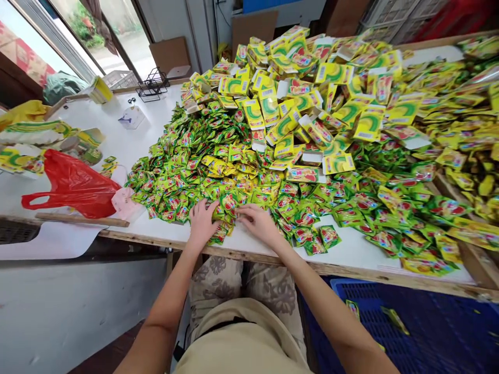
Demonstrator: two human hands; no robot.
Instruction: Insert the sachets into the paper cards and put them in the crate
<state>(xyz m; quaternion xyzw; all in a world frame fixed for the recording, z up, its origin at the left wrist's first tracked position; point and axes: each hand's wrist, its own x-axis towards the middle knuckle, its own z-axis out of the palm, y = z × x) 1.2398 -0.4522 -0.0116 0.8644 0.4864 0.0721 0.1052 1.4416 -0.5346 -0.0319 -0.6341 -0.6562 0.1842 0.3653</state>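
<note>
Small green packets with red fruit prints lie in a wide heap along the table's front. At the near edge of the heap, my left hand curls its fingers and thumb around green packets. Facing it, my right hand has thumb and fingertips closed at the edge of a green packet between the two hands. My fingertips are partly hidden. Below that packet, more green ones reach toward the table edge. A loose group of packets lies right of my right hand.
Yellow-green printed boxes are piled behind the packets. At left lie a red plastic bag and a wooden strip. A black wire rack stands farther back. More packets fill the right side; a blue crate sits below.
</note>
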